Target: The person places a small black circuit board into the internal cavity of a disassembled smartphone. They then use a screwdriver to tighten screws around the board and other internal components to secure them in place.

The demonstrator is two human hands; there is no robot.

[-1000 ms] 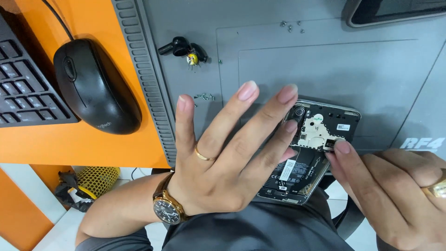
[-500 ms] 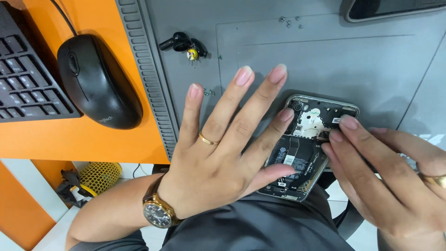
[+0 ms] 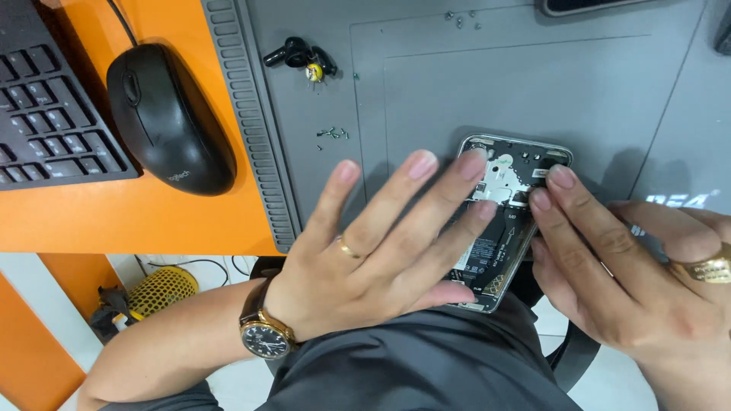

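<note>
- Left hand (image 3: 365, 251), fingers spread flat, has slid up over the opened silver-framed phone with bare black internals (image 3: 510, 205).
- Right hand (image 3: 609, 259) now pinches a small part at the phone's 1 o'clock corner, so it looks pinned for fiddly work.

- Label (image 3: 482, 257): white rectangular sticker with dark print, on the black battery inside the opened phone (image 3: 509, 199), centre-right of frame.
- Screen (image 3: 609, 6): dark, grey-rimmed, cut by top edge, upper right.

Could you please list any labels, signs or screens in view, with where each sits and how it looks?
Opened silver-framed phone: on the grey mat between both hands, a black battery label with small white print inside.
Dark device edge: top of the mat, grey-rimmed; whether a screen, unclear.
White printed marking: mat's right side.
</note>
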